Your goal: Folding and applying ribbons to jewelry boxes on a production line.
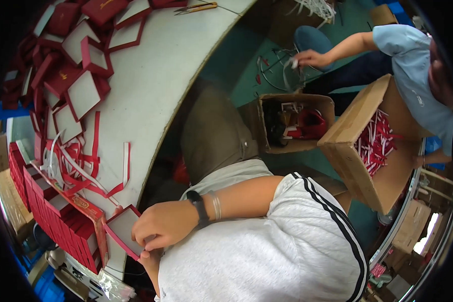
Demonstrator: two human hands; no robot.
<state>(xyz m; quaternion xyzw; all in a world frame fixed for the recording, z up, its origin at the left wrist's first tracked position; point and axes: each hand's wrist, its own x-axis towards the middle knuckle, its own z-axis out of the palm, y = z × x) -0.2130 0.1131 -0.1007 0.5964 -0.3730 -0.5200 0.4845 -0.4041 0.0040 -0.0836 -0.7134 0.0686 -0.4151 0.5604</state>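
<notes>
A shallow red box part (120, 227) with a pale inside is tilted at the table edge, at the lower left. My right hand (161, 226), with a black watch on its wrist, has its fingers curled and pinched at the box part's near rim. My left hand (147, 259) is mostly hidden below the right one; its thumb presses by the lower corner of the box part. Red and white ribbon strips (88, 173) lie on the table just beyond. Beside the box part stands a red-edged carton (88, 206) with rows of red boxes (55, 221).
Many red box parts (60, 75) are heaped on the white table (151, 75); scissors-like snips (196, 8) lie at its far edge. To the right, a co-worker in a light blue shirt (407, 65) holds a cardboard box (357, 151) of ribbon pieces. Another open carton (264, 126) stands nearby.
</notes>
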